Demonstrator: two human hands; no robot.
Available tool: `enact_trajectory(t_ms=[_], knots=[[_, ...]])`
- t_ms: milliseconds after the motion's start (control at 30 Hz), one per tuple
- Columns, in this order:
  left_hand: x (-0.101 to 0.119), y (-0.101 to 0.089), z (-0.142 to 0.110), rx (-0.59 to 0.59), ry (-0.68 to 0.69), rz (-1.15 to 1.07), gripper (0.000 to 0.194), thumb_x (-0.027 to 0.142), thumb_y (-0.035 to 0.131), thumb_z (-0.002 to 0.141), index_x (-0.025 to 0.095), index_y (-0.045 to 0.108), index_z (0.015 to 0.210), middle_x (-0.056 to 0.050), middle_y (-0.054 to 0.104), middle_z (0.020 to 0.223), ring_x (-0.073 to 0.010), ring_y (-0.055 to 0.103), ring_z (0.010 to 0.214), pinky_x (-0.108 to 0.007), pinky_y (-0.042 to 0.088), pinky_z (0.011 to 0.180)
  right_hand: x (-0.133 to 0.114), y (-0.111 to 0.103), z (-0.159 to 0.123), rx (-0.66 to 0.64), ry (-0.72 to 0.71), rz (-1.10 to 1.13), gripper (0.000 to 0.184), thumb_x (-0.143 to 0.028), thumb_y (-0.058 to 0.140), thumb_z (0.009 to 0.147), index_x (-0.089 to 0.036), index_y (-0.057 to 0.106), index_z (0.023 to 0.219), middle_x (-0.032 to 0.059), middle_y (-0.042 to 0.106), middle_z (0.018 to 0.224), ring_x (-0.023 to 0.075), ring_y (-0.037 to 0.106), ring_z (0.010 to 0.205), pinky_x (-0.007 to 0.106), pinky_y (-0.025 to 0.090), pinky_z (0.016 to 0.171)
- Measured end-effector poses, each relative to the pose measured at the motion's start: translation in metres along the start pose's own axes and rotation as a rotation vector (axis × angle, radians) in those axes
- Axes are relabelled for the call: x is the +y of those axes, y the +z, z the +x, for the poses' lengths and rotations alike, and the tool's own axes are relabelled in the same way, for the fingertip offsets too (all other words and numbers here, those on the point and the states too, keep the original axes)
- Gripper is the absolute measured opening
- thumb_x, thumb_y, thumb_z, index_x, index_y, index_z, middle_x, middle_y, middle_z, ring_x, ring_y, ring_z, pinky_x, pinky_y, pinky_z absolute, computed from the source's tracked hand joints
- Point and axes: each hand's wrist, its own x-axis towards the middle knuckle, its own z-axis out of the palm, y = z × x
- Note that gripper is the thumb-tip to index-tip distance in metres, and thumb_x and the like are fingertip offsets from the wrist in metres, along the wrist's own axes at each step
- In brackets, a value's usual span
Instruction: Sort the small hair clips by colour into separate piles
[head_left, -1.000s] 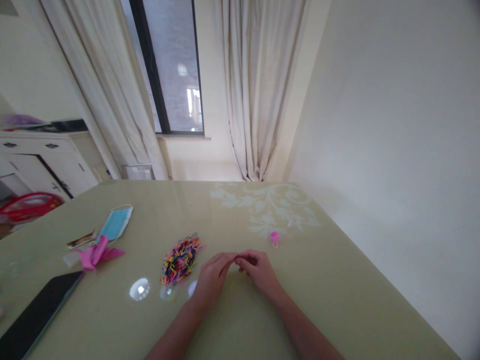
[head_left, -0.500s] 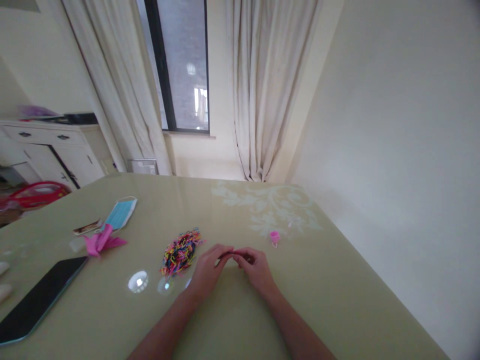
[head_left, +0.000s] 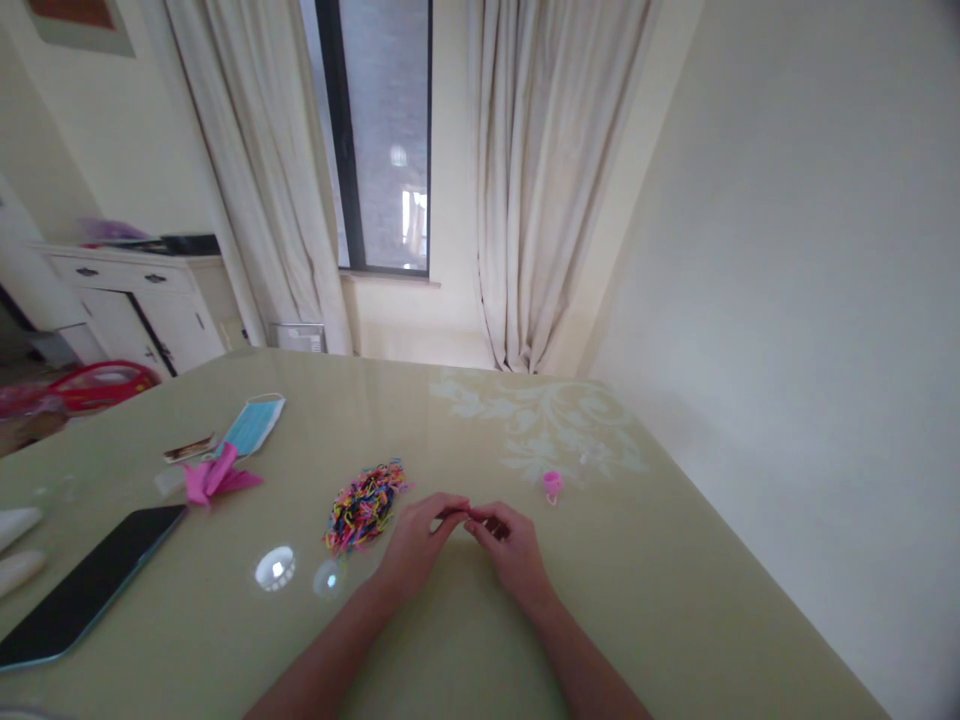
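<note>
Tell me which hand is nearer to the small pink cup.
The right hand. It is just to the near left of the small pink cup; the left hand is farther to the left, beyond the right hand.

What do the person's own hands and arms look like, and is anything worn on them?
The left hand and right hand are bare, without gloves. No sleeve, watch or bracelet shows on the forearms. Rings or nail details are too small to tell.
</note>
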Motion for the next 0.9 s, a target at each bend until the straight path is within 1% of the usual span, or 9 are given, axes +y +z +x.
enact_trajectory(t_ms=[233, 367, 467, 533, 600, 667, 767, 833, 900], knots=[[0.003, -0.005, 0.006, 0.039, 0.008, -0.048, 0.019, 0.036, 0.065, 0.097, 0.024, 0.080, 0.100, -0.004, 0.084, 0.097, -0.0201, 0.080, 0.089, -0.032, 0.066, 0.084, -0.004, -0.004, 0.006, 0.023, -0.102, -0.051, 0.022, -0.037, 0.067, 0.095, -0.023, 0.084, 0.093, 0.0040, 0.074, 0.078, 0.0173, 0.063, 0.068, 0.028, 0.048, 0.065], [0.000, -0.003, 0.006, 0.057, 0.033, -0.067, 0.018, 0.035, 0.066, 0.098, 0.023, 0.078, 0.103, -0.005, 0.083, 0.096, -0.0195, 0.079, 0.087, -0.032, 0.066, 0.082, -0.005, -0.009, 0.010, 0.053, -0.139, -0.078, 0.024, -0.040, 0.068, 0.096, -0.023, 0.085, 0.093, 0.0044, 0.074, 0.077, 0.0173, 0.063, 0.068, 0.028, 0.048, 0.064], [-0.002, 0.001, 0.006, 0.044, 0.060, -0.041, 0.017, 0.032, 0.064, 0.099, 0.023, 0.077, 0.105, -0.005, 0.082, 0.096, -0.0190, 0.079, 0.087, -0.031, 0.064, 0.081, -0.006, -0.012, 0.011, 0.058, -0.158, -0.099, 0.026, -0.043, 0.068, 0.096, -0.022, 0.084, 0.093, 0.0050, 0.076, 0.078, 0.0172, 0.064, 0.067, 0.028, 0.049, 0.064], [-0.001, -0.001, 0.007, 0.025, 0.071, 0.020, 0.017, 0.028, 0.063, 0.100, 0.022, 0.076, 0.107, -0.005, 0.081, 0.098, -0.0191, 0.078, 0.086, -0.031, 0.063, 0.082, -0.006, -0.014, 0.011, 0.050, -0.164, -0.123, 0.027, -0.044, 0.068, 0.097, -0.022, 0.084, 0.094, 0.0057, 0.077, 0.081, 0.0176, 0.065, 0.068, 0.029, 0.050, 0.065], [-0.001, -0.010, 0.009, 0.014, 0.055, 0.160, 0.018, 0.024, 0.062, 0.099, 0.023, 0.076, 0.110, -0.006, 0.080, 0.103, -0.0207, 0.076, 0.089, -0.035, 0.062, 0.085, -0.006, -0.017, 0.012, 0.050, -0.150, -0.156, 0.027, -0.044, 0.067, 0.097, -0.023, 0.084, 0.094, 0.0062, 0.079, 0.084, 0.0181, 0.067, 0.070, 0.029, 0.051, 0.067], [-0.001, -0.026, 0.012, 0.004, 0.008, 0.380, 0.019, 0.019, 0.062, 0.097, 0.023, 0.076, 0.108, -0.008, 0.078, 0.109, -0.0246, 0.074, 0.099, -0.040, 0.058, 0.094, -0.006, -0.021, 0.013, 0.066, -0.118, -0.184, 0.027, -0.043, 0.066, 0.097, -0.023, 0.084, 0.094, 0.0068, 0.080, 0.086, 0.0190, 0.068, 0.071, 0.031, 0.052, 0.069], [-0.006, -0.057, 0.014, -0.067, -0.110, 0.671, 0.014, 0.014, 0.066, 0.090, 0.023, 0.077, 0.094, -0.009, 0.077, 0.108, -0.0315, 0.070, 0.113, -0.048, 0.050, 0.103, -0.002, -0.027, 0.015, 0.102, -0.066, -0.202, 0.029, -0.045, 0.066, 0.096, -0.023, 0.084, 0.095, 0.0073, 0.081, 0.087, 0.0205, 0.069, 0.073, 0.033, 0.053, 0.070], [-0.011, -0.073, 0.014, -0.111, -0.187, 0.712, 0.013, 0.016, 0.070, 0.087, 0.024, 0.077, 0.095, -0.009, 0.078, 0.110, -0.0315, 0.069, 0.112, -0.047, 0.049, 0.102, 0.001, -0.029, 0.017, 0.123, -0.042, -0.209, 0.031, -0.047, 0.066, 0.095, -0.023, 0.084, 0.094, 0.0076, 0.081, 0.086, 0.0210, 0.069, 0.072, 0.033, 0.053, 0.069], [-0.015, -0.084, 0.013, -0.169, -0.240, 0.728, 0.008, 0.020, 0.075, 0.083, 0.024, 0.077, 0.091, -0.008, 0.079, 0.106, -0.0305, 0.070, 0.107, -0.044, 0.050, 0.098, 0.003, -0.030, 0.018, 0.146, -0.031, -0.213, 0.032, -0.048, 0.065, 0.095, -0.022, 0.084, 0.094, 0.0080, 0.081, 0.085, 0.0213, 0.069, 0.072, 0.034, 0.053, 0.069]])
